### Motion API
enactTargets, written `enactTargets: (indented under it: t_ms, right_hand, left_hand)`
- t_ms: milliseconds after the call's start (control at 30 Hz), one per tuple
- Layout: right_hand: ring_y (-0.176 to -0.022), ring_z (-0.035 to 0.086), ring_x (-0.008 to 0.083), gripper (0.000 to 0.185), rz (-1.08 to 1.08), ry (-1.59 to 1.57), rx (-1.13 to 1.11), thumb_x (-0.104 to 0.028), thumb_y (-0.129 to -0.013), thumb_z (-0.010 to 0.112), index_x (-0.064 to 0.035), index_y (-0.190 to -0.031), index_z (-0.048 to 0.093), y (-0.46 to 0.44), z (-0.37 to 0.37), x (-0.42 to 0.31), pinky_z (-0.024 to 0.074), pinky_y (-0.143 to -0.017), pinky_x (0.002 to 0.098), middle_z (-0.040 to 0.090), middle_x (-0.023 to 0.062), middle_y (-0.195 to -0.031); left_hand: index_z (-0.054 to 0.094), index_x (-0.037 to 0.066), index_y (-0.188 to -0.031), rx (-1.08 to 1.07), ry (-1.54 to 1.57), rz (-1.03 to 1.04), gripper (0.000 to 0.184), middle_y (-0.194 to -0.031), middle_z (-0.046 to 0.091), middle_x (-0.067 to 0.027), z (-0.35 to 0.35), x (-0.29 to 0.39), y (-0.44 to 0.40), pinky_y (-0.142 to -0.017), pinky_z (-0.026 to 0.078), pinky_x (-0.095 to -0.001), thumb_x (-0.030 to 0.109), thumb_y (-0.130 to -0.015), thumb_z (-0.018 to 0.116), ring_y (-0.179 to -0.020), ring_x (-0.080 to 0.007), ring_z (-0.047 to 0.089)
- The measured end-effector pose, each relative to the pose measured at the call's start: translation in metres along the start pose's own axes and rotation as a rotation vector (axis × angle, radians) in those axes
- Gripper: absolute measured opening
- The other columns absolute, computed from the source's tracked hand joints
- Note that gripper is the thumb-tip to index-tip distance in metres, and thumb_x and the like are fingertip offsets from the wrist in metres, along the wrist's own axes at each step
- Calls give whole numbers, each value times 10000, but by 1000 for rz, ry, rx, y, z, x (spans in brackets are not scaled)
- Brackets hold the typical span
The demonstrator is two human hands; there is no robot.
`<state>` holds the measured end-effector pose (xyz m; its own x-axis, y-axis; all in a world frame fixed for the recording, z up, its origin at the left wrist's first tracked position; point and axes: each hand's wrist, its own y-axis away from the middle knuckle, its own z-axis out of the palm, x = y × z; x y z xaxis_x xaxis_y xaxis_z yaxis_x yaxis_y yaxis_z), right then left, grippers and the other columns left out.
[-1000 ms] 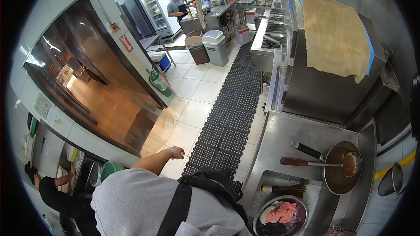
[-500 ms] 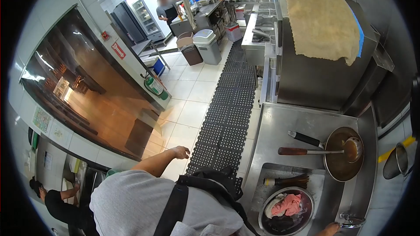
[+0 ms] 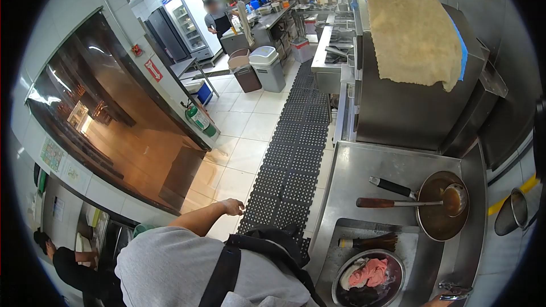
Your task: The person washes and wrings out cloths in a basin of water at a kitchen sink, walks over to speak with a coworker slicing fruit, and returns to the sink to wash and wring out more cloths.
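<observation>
My left hand hangs out over the floor mat, fingers loosely apart and holding nothing. At the bottom edge my right hand, mostly cut off, is at the faucet with its fingers against the handle. Beside it, a metal bowl in the sink holds a pink cloth, a whitish cloth and something dark. A bundled stick brush lies in the sink above the bowl.
A wok with a ladle in it rests on the steel counter. A strainer hangs at right. Black mats run along the floor. One person stands at the back, another at lower left.
The whole view has shifted slightly, moving the sink and counter a little left in the picture. My left hand stays out over the mat; my right hand remains by the faucet.
</observation>
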<state>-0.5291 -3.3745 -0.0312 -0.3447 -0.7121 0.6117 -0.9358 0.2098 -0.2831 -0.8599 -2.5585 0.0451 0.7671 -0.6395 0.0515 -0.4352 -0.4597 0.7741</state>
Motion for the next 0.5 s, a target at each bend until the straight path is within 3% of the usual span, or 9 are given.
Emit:
enactTargets:
  t_ms: [100, 200, 500]
  right_hand:
    - [-927, 572, 248, 277, -5, 7, -11, -202, -873, 433, -58, -1004, 630, 2, 3, 4, 423, -835, 360, 613, 106, -1007]
    - [-927, 571, 253, 279, -8, 10, -19, -199, -872, 433, -53, -1008, 627, 4, 3, 6, 422, -838, 362, 611, 112, -1008]
    - [-927, 567, 270, 285, -5, -3, -9, -192, -872, 433, -35, -1023, 619, 0, 2, 3, 419, -846, 368, 606, 130, -1010]
  left_hand:
    - [569, 117, -1130, 54, -145, 78, 447, -974, 637, -125, 5, -3, 2, -852, 448, -346, 333, -739, 597, -945, -271, 587]
    - [579, 162, -1135, -29, -61, -5, 464, -1138, 578, -135, -1, 5, 9, -935, 407, -365, 347, -712, 614, -1086, -302, 521]
    - [585, 165, -1131, -41, -97, -24, 454, -1130, 585, -127, 2, 4, 9, -928, 411, -369, 346, -716, 609, -1074, -300, 529]
